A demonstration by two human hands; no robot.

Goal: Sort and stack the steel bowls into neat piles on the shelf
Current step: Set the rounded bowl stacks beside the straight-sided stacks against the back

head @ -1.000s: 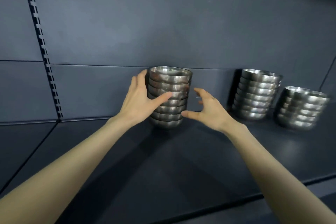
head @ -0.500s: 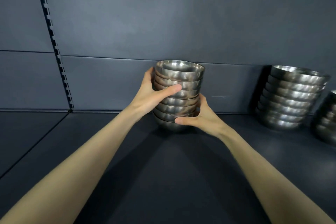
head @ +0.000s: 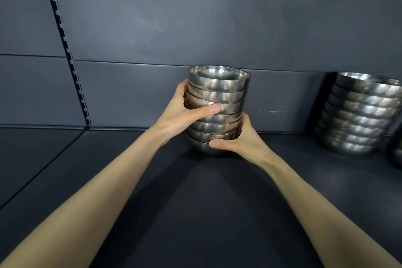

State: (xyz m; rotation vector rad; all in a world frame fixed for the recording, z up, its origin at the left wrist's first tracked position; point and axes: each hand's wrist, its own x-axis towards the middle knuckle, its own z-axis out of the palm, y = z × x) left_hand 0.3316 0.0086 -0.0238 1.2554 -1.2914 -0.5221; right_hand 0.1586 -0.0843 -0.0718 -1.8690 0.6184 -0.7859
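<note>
A stack of several steel bowls (head: 219, 89) stands on the dark shelf (head: 195, 202) close to the back panel, its upper bowls leaning slightly. My left hand (head: 182, 113) grips the stack's left side at mid height, thumb across the front. My right hand (head: 241, 143) grips the lower right of the stack, thumb under the bottom bowls. A second, taller stack of steel bowls (head: 359, 115) stands at the right. The edge of a third stack (head: 397, 150) shows at the far right border.
The slotted upright rail (head: 65, 43) runs down the back panel at the left. A seam divides the shelf board at the left. Bare shelf surface lies in front of the stacks and to the left.
My right hand closed in from open air onto the lower right of the stack. The view shifted left and closer, so the right-hand stacks slid toward the frame edge.
</note>
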